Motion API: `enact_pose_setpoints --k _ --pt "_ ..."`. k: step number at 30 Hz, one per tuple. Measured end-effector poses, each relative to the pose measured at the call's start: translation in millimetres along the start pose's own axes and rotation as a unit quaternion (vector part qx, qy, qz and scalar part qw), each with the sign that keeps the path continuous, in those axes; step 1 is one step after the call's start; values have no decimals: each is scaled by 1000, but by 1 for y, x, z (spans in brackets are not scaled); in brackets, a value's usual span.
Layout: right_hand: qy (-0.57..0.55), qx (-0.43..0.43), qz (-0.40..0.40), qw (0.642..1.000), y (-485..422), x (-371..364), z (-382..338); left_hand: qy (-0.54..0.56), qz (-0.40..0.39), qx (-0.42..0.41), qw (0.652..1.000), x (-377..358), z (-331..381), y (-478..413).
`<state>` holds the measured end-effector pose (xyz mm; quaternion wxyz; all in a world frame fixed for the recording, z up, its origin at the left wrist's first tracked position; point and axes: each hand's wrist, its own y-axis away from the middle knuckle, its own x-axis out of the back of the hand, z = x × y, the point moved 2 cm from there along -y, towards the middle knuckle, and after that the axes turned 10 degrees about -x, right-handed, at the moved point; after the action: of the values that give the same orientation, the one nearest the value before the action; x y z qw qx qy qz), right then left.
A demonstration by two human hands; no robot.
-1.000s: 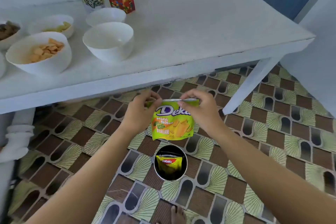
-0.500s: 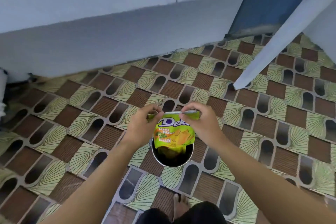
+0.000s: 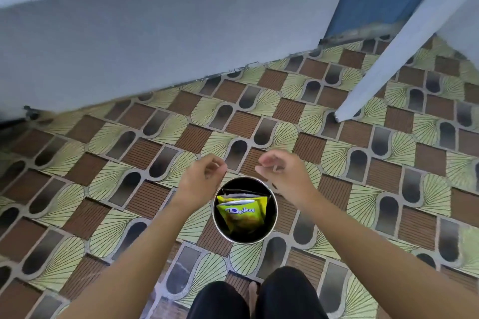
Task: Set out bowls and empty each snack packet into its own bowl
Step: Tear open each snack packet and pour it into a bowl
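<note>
Desk [image 3: 155, 33] underside filled the top of the view; no bowls visible, so the packets left couldn't be judged. Black bin [image 3: 272, 225] stood on the floor [image 3: 77, 163]. Left hand [image 3: 201, 176] and right hand [image 3: 282, 176] hovered just above the bin, fingers [image 3: 269, 162] loosely curled, pinching nothing. Deka packet [image 3: 239, 216] lay inside the bin, likely emptied and discarded.

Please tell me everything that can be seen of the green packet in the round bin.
The packet is glossy yellow-green, foil-like, with Deka in white letters and a silvery top edge. It stands nearly upright inside the black round bin on the floor, with another yellow packet behind it. No hand touches it; the left hand and right hand hover above the rim.
</note>
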<state>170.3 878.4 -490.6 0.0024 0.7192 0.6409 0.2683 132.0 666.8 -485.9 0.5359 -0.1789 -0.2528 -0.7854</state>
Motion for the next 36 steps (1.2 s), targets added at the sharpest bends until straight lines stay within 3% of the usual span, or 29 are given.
enact_pose_setpoints --k 12,17,28,36 --pt "17 155 23 987 58 111 -330 -29 131 -139 981 219 272 32" --pt "10 228 34 973 80 132 -437 -54 205 -174 962 301 341 56" --pt "4 323 10 946 65 70 -557 -39 329 -196 923 438 336 74" --pt "-6 336 21 942 10 -13 -633 -49 342 -218 913 543 295 30"
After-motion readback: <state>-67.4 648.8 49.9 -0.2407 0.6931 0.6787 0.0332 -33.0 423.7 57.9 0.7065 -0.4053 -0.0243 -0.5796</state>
